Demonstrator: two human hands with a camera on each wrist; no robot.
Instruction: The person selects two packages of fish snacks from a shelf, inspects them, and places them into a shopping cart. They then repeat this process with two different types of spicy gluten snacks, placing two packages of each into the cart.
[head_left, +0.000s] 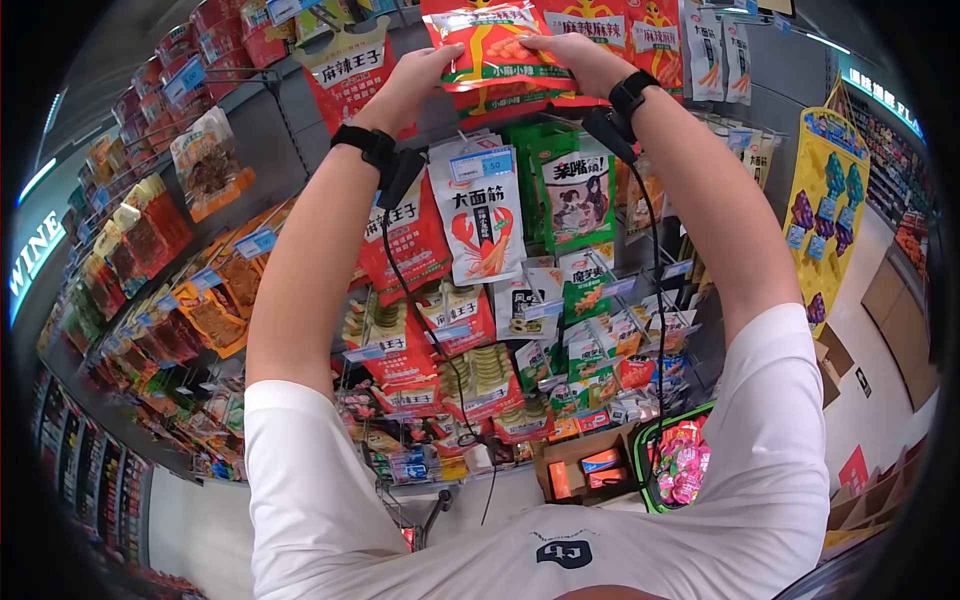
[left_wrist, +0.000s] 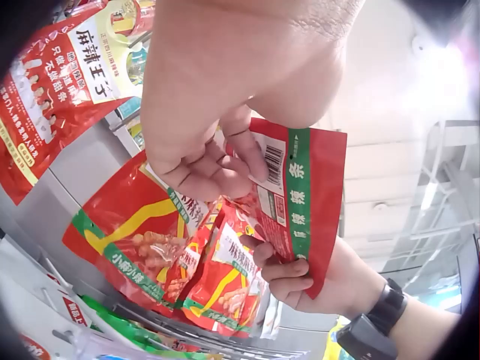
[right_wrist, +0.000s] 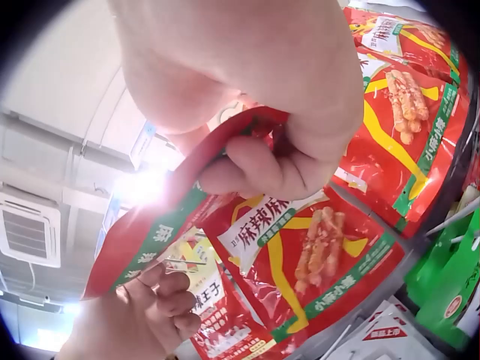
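Both hands hold up one red snack bag (head_left: pixel 495 45) with a green strip, high in front of a hanging display. The left hand (head_left: pixel 415 85) pinches its left edge, thumb on the front, and the right hand (head_left: pixel 585 62) pinches its right edge. In the left wrist view the left hand (left_wrist: pixel 240 82) curls its fingers behind the bag (left_wrist: pixel 321 195), whose barcode side shows. The right wrist view has the right hand (right_wrist: pixel 255 97) gripping the other end of the bag (right_wrist: pixel 161 217). Similar red bags (right_wrist: pixel 315 262) hang just behind it.
Below the hands hang a white bag (head_left: pixel 478 225) with a lobster picture, green bags (head_left: pixel 580 200) and several red bags (head_left: pixel 400 245). Dark cables dangle from the wrists. A green-rimmed basket (head_left: pixel 640 470) with pink packets stands low right, beside a cardboard box (head_left: pixel 548 462).
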